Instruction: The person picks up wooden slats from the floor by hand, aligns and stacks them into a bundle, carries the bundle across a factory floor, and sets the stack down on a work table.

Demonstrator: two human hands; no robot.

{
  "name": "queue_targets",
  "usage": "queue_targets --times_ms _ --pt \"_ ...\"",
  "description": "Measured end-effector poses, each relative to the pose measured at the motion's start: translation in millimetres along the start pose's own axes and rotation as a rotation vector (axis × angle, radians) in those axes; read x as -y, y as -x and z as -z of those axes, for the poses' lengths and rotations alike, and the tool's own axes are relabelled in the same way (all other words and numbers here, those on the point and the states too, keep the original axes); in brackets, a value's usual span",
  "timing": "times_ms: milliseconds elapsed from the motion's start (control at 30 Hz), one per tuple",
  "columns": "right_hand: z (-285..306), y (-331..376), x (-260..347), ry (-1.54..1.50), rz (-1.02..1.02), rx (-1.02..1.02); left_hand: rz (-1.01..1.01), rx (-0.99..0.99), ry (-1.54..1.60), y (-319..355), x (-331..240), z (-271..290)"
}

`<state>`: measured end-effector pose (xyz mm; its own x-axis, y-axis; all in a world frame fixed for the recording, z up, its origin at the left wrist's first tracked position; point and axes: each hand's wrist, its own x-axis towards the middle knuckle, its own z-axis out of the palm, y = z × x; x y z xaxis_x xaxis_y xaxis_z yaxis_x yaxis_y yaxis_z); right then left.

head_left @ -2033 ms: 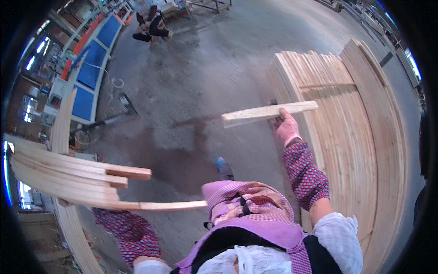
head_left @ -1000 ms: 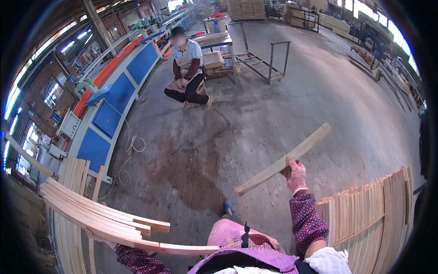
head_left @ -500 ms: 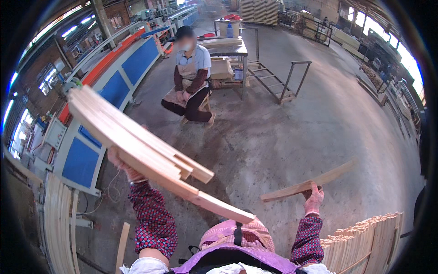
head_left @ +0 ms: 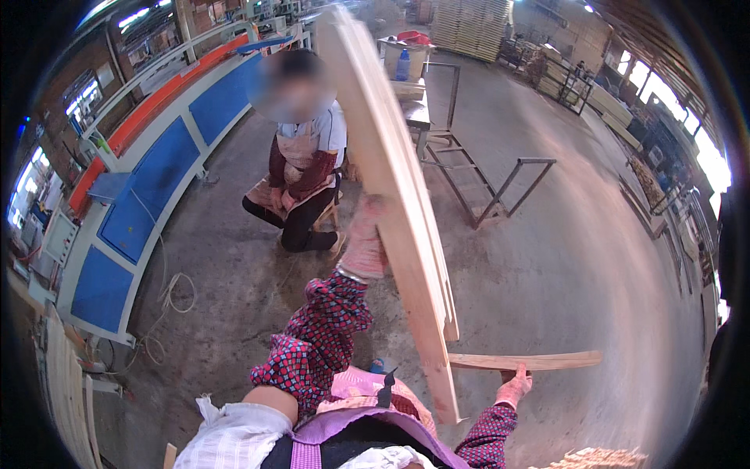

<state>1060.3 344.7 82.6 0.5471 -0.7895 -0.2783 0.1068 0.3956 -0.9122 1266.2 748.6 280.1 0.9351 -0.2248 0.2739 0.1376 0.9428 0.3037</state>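
Two loads — left hand (head_left: 363,246) grips stacked slats (head_left: 398,211), right hand (head_left: 514,385) one slat (head_left: 525,361).

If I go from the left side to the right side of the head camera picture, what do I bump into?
Blue and orange machine → crouching person → left hand gripping the bundle of long wooden slats → metal frame on the floor → right hand holding a single wooden slat.

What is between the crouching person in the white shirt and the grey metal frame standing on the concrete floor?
In the head view, the bundle of long pale wooden slats, held up by the left hand, crosses between the crouching person and the grey metal frame.
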Motion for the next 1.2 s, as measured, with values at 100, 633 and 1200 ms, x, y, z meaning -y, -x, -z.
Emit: queue_targets --times_ms 100,633,1200 --pt "-47 -39 6 0.001 -0.009 0.007 -0.001 0.021 -0.079 -68 23 15" --pt "-272 -243 31 0.171 0.216 -0.123 -0.215 -0.365 -0.373 -436 14 186" --pt "-772 -477 54 0.149 0.153 0.428 -0.349 -1.512 -0.885 -671 -137 399"
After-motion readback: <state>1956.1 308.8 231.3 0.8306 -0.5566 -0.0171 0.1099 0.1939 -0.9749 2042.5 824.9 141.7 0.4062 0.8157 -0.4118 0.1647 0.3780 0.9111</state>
